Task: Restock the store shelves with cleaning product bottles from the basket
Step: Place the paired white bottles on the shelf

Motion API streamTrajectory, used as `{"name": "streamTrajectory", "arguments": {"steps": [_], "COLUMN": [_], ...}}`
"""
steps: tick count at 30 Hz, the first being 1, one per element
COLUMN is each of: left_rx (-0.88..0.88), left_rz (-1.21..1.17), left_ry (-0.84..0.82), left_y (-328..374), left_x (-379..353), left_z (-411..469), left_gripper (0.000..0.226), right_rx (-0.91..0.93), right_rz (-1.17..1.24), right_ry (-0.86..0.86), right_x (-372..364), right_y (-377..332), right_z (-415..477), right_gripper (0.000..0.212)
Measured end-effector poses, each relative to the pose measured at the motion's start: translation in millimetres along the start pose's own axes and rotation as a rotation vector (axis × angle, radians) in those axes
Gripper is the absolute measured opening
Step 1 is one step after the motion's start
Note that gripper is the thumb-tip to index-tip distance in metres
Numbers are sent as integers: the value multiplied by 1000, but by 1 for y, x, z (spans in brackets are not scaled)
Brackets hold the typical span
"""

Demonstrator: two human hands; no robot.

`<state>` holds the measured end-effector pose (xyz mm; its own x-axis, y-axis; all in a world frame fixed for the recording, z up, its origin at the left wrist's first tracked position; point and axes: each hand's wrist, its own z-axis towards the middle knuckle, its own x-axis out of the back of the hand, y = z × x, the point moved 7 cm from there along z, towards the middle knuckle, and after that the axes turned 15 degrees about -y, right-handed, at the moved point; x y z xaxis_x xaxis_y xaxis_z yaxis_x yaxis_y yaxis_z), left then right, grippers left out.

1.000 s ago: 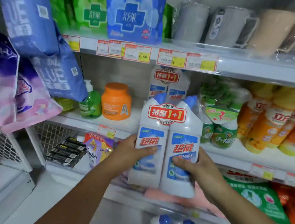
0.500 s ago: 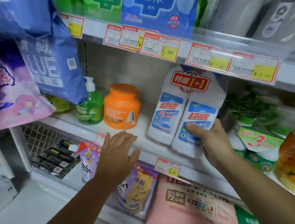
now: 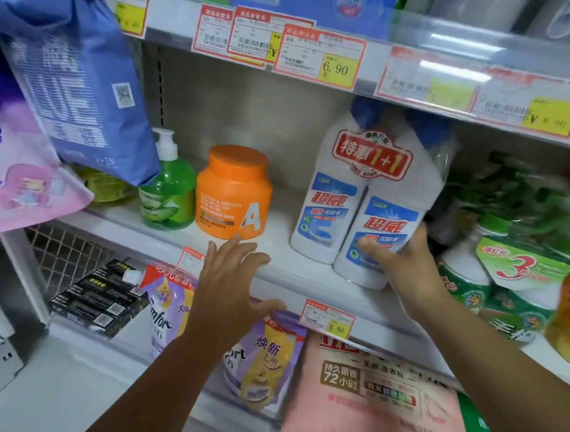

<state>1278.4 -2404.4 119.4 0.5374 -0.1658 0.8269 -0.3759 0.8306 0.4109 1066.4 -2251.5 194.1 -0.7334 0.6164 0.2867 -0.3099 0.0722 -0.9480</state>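
Twin pack of white cleaner bottles (image 3: 363,201) was now in on the middle shelf (image 3: 284,246), right of the orange jar (image 3: 232,191) and just left of the green bottles (image 3: 511,267). A second earlier it was out in front of the shelf with both hands on it. Since then the left hand had let go, and the pack went in.

Right hand (image 3: 406,259) gripped the near right bottle low on its label, thumb across the front, fingers round the far side. Left hand (image 3: 234,280) was open, fingers spread, at the shelf's front lip below the jar. Could not tell if it touched the lip.

The pack leaned a bit and its base sat close to the front edge. Could not tell whether it was fully down or partly carried by the hand.

Judgement: placing step nearly done for this pack. It probably needs a push back and a straighten before release, or it could tip off the edge. Green pump bottle (image 3: 166,193) stood far left, well clear. Basket not in view.
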Motion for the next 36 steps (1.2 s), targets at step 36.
{"name": "streamTrajectory", "arguments": {"steps": [36], "left_rx": [29], "left_rz": [-304], "left_ry": [-714], "left_y": [54], "left_x": [-159], "left_z": [-203], "left_gripper": [90], "right_rx": [-361], "right_rz": [-345], "right_ry": [117], "right_x": [-1], "right_y": [154], "right_z": [-255], "right_gripper": [35]}}
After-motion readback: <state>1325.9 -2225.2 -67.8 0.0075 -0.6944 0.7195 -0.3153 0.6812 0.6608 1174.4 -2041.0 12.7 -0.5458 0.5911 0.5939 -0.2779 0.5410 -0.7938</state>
